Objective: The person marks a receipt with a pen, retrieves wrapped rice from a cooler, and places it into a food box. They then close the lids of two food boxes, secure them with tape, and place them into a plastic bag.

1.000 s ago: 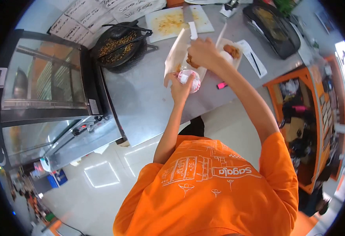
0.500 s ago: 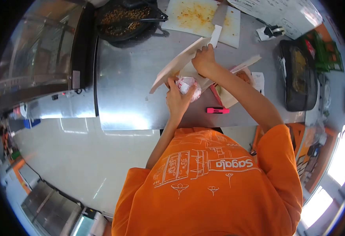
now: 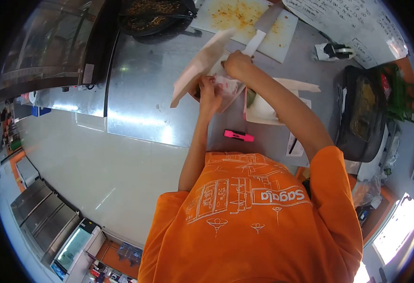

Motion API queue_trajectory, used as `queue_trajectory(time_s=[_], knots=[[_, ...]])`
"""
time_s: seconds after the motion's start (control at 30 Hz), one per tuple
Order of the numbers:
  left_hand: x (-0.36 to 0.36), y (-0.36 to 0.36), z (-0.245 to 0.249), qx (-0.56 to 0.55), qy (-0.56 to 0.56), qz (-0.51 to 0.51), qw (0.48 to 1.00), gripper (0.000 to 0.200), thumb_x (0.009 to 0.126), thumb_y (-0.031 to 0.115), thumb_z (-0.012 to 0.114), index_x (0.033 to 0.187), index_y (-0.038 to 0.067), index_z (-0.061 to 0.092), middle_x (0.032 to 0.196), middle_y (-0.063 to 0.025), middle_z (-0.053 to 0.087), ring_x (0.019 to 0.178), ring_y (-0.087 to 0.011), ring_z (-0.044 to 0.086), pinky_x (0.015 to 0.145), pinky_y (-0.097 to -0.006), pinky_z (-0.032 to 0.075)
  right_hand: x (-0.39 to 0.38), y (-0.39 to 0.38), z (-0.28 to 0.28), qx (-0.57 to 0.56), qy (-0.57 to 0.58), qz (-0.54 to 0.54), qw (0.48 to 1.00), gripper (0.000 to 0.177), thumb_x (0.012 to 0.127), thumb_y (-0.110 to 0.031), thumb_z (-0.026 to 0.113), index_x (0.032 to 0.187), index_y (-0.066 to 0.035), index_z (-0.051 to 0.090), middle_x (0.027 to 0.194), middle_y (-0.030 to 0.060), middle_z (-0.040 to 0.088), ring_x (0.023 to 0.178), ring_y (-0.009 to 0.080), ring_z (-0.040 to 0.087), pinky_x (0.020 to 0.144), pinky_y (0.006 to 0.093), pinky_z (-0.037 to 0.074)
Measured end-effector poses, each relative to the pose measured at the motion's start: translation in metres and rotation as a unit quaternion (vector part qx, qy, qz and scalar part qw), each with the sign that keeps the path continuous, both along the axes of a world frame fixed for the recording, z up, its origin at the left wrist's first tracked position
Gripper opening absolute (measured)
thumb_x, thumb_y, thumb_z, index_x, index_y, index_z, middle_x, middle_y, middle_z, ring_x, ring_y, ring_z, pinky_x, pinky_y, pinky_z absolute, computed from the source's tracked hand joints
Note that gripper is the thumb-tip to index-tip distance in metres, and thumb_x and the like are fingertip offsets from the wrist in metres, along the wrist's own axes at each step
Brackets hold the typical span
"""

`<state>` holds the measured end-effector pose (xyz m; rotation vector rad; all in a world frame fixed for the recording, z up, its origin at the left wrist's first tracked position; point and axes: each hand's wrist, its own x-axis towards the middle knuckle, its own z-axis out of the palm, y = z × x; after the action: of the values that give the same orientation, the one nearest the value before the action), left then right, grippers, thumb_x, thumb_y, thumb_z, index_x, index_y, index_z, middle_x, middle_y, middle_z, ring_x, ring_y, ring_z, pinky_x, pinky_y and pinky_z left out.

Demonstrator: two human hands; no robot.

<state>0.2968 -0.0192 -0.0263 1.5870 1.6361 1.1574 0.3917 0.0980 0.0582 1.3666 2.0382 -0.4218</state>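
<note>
Curled round a wrapped bundle of white paper with red print [image 3: 228,85], my left hand [image 3: 209,98] is partly inside an open cardboard box. The raised lid [image 3: 198,66] of this box leans up at the left. At the box's far right side, my right hand [image 3: 237,64] is closed on its edge, beside the white handle of a knife [image 3: 254,43]. My right fingertips are partly hidden. A second open box [image 3: 263,111], with something green inside, sits under my right forearm.
A black pan [image 3: 152,23] with browned bits is at the far left. The knife lies on a stained cutting board [image 3: 280,45]. A pink marker [image 3: 238,135] lies near the front edge. At the right are a tape dispenser [image 3: 338,51], a black container [image 3: 353,146] and a green crate [image 3: 405,96].
The wrapped bundle has gone lower into the box, with my left hand still on it. My right hand has shifted slightly left along the box. The camera view has also turned.
</note>
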Motion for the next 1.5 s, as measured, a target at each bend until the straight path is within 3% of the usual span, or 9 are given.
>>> queue_trajectory(time_s=[0.1, 0.2, 0.4, 0.6, 0.8, 0.9, 1.1, 1.33, 1.5], knots=[[0.014, -0.002, 0.002, -0.003, 0.131, 0.09, 0.987, 0.039, 0.08, 0.008, 0.054, 0.112, -0.004, 0.036, 0.104, -0.0261, 0.044, 0.09, -0.0419, 0.052, 0.074, -0.0479, 0.044, 0.013, 0.006, 0.01, -0.036, 0.065, -0.001, 0.997, 0.039, 0.073, -0.019, 0.062, 0.11, -0.004, 0.06, 0.118, 0.0156, 0.053, 0.109, 0.0328, 0.049, 0.081, 0.0521, 0.046], [0.021, -0.007, 0.042, -0.146, 0.267, 0.059, 0.951, 0.031, 0.081, 0.011, 0.055, 0.11, 0.006, 0.046, 0.102, -0.0198, 0.047, 0.092, -0.0363, 0.053, 0.074, -0.0447, 0.045, 0.018, 0.012, 0.012, -0.07, 0.038, 0.004, 0.997, 0.037, 0.072, -0.018, 0.063, 0.108, -0.01, 0.062, 0.11, 0.0124, 0.059, 0.101, 0.0308, 0.056, 0.084, 0.0493, 0.046], [0.005, -0.013, 0.034, 0.023, 0.384, 0.123, 0.915, 0.018, 0.079, 0.026, 0.06, 0.097, 0.024, 0.06, 0.099, -0.0097, 0.05, 0.088, -0.0302, 0.056, 0.071, -0.0388, 0.049, 0.022, 0.018, 0.032, -0.05, 0.054, 0.04, 0.996, 0.053, 0.072, -0.016, 0.063, 0.122, -0.019, 0.048, 0.102, 0.015, 0.06, 0.089, 0.0314, 0.06, 0.067, 0.0403, 0.05], [-0.036, -0.02, 0.029, 0.028, 0.354, 0.076, 0.932, 0.022, 0.078, 0.023, 0.061, 0.1, 0.022, 0.06, 0.098, -0.0107, 0.05, 0.094, -0.0307, 0.053, 0.074, -0.0396, 0.047, 0.148, -0.038, 0.138, 0.194, 0.49, -0.077, 0.847, 0.048, 0.079, -0.033, 0.062, 0.119, -0.009, 0.049, 0.108, 0.0139, 0.057, 0.103, 0.0286, 0.053, 0.088, 0.0384, 0.041], [-0.016, -0.022, 0.091, 0.082, 0.115, 0.022, 0.99, 0.029, 0.076, 0.019, 0.065, 0.103, 0.011, 0.06, 0.104, -0.0119, 0.052, 0.091, -0.03, 0.051, 0.075, -0.04, 0.044, 0.245, -0.108, 0.075, 0.309, 0.437, -0.123, 0.836, 0.045, 0.075, -0.026, 0.067, 0.114, -0.008, 0.052, 0.107, 0.0135, 0.058, 0.102, 0.0288, 0.054, 0.088, 0.0383, 0.041], [0.048, -0.01, 0.138, 0.245, 0.222, -0.132, 0.934, 0.031, 0.072, 0.017, 0.068, 0.099, 0.004, 0.059, 0.094, -0.0115, 0.056, 0.076, -0.0288, 0.054, 0.067, -0.0373, 0.046, 0.25, -0.119, 0.055, 0.34, 0.433, -0.146, 0.822, 0.03, 0.078, -0.024, 0.062, 0.101, -0.005, 0.055, 0.094, 0.0144, 0.059, 0.087, 0.0328, 0.057, 0.08, 0.0397, 0.045], [0.068, -0.06, 0.075, 0.075, 0.266, -0.145, 0.95, 0.025, 0.073, -0.002, 0.054, 0.098, 0.001, 0.054, 0.118, -0.0162, 0.052, 0.101, -0.0344, 0.054, 0.075, -0.0393, 0.049, 0.233, -0.174, -0.004, 0.488, 0.412, -0.131, 0.758, 0.021, 0.068, 0.006, 0.057, 0.087, 0.002, 0.049, 0.095, 0.0203, 0.058, 0.085, 0.0362, 0.057, 0.072, 0.0401, 0.048], [0.11, -0.104, 0.04, -0.029, 0.162, -0.075, 0.984, 0.045, 0.07, -0.016, 0.038, 0.114, -0.008, 0.03, 0.136, -0.0299, 0.026, 0.116, -0.0461, 0.039, 0.091, -0.0447, 0.039, 0.203, -0.193, -0.064, 0.458, 0.523, -0.282, 0.661, 0.047, 0.065, 0.01, 0.056, 0.108, -0.001, 0.043, 0.111, 0.0233, 0.053, 0.092, 0.037, 0.057, 0.074, 0.0399, 0.049], [0.132, -0.107, 0.038, -0.053, 0.052, 0.049, 0.996, 0.025, 0.085, -0.007, 0.035, 0.11, -0.004, 0.03, 0.125, -0.0295, 0.04, 0.109, -0.0394, 0.049, 0.087, -0.0384, 0.039, 0.224, -0.185, -0.053, 0.278, 0.619, -0.347, 0.647, 0.05, 0.071, 0.011, 0.05, 0.118, -0.003, 0.041, 0.114, 0.0233, 0.052, 0.097, 0.0395, 0.055, 0.078, 0.0406, 0.047]])
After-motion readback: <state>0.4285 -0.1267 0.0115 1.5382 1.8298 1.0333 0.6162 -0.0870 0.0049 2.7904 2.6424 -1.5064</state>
